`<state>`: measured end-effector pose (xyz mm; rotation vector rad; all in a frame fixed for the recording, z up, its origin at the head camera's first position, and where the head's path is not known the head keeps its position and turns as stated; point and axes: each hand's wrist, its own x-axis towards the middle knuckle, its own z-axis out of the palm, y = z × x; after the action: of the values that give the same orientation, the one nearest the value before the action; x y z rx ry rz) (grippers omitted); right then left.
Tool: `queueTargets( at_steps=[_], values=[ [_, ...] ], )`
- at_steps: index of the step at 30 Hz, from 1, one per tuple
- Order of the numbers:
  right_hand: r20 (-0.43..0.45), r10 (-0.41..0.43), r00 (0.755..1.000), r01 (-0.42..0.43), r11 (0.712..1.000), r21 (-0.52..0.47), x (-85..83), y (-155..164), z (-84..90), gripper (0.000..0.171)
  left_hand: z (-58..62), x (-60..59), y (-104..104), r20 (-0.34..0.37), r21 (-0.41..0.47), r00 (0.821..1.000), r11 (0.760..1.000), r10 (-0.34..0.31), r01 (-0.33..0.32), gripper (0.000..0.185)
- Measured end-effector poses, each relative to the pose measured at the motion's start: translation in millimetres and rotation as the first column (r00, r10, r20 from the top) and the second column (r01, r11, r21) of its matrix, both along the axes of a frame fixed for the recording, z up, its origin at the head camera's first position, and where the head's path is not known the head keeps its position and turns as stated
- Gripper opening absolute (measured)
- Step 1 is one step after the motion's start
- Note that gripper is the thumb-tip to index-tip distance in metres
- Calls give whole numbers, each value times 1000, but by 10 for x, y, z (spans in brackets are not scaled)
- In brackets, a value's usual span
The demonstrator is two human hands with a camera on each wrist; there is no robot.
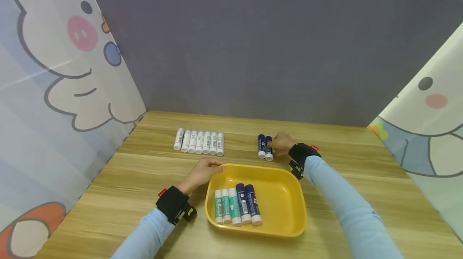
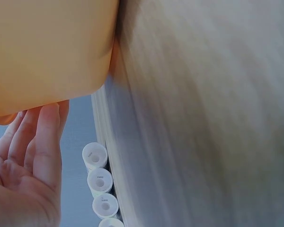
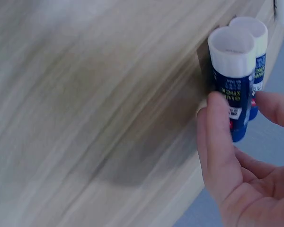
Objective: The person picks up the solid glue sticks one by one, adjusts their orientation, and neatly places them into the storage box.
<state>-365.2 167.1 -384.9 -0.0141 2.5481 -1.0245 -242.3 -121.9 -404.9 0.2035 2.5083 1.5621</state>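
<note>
Blue stick (image 1: 269, 151) lies on the table nr the far edge, white end twd the person, behind the tray. R hand (image 1: 283, 143) has it pinched, thumb one side & fingers the other; can't tell if it's lifted at all. 2nd blue stick (image 1: 261, 148) lies just beside it, to its L.

L hand (image 1: 202, 171) grips the tray (image 1: 280, 198) at its back L corner, thumb over the rim, fingers only slightly bent vs the outer wall. Tray's yellow; in its L half lie 3 green sticks (image 1: 226, 206) & 2 navy sticks (image 1: 244, 206), side by side.

Row of 7 white sticks (image 1: 199, 142) farther L on the wood-grain table (image 1: 347, 162). Black wrist cams, lt-blue sleeves (image 1: 347, 202). Grey backdrop (image 1: 246, 42) behind; cartoon cloth (image 1: 72, 70) both sides.
</note>
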Motion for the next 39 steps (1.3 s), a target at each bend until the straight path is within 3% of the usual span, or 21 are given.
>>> queueTargets(
  at_steps=[6,10,13,20,28,39],
  values=[
    [9,-18,1000,18,1000,-8,-84,-20,-166,19,-10,0,6,-1,-4,1000,1000,6,-6,21],
    [19,-27,999,27,1000,-13,-111,-22,-216,29,-19,3,-2,2,2,1000,1000,-1,1,22],
    [25,-25,999,25,1000,18,-90,-15,-193,35,-30,-7,-2,5,4,1000,1000,-4,4,22],
    [21,-36,999,33,993,114,-23,-31,-74,29,-23,-24,3,5,11,1000,1000,0,0,22],
    [10,-59,998,57,991,122,7,-43,-80,37,-13,-1,3,18,2,1000,1000,15,-15,21],
    [-9,-52,999,53,987,149,31,-46,-89,32,1,0,9,26,-7,999,1000,24,-24,20]
  ],
)
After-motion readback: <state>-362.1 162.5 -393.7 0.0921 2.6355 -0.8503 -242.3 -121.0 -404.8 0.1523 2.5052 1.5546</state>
